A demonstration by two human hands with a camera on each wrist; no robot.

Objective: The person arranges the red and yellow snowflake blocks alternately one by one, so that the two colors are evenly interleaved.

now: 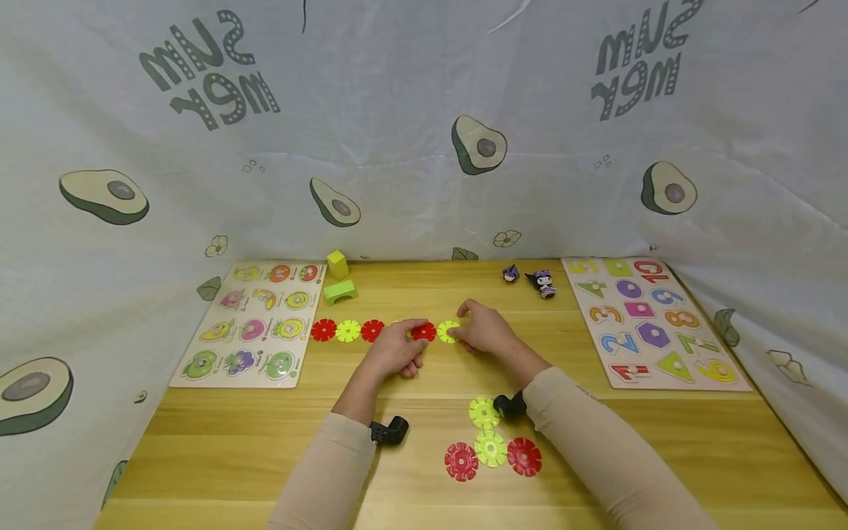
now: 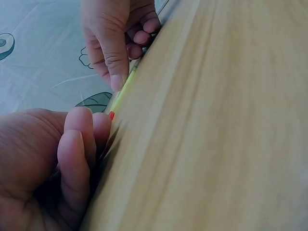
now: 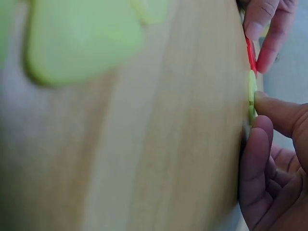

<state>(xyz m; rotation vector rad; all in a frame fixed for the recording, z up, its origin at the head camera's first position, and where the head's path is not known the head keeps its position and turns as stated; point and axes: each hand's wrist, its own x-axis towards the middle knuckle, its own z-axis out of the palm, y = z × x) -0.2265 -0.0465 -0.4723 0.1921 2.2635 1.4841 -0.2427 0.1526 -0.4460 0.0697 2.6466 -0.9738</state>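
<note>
Two discs [image 1: 429, 331] meet edgewise under left hand [image 1: 394, 350], right hand [image 1: 486, 330]; room rightward.

On the desk [image 1: 232, 442], a row of red and yellow discs [image 1: 348, 330] runs left to right. The left hand [image 1: 395, 350] holds a red disc [image 1: 425, 332]; the right hand [image 1: 489, 331] holds the yellow disc [image 1: 447, 328] at the row's right end. Four discs [image 1: 490, 448] lie near, a fruit board [image 1: 221, 309] left, a number board [image 1: 619, 324] right.
</note>
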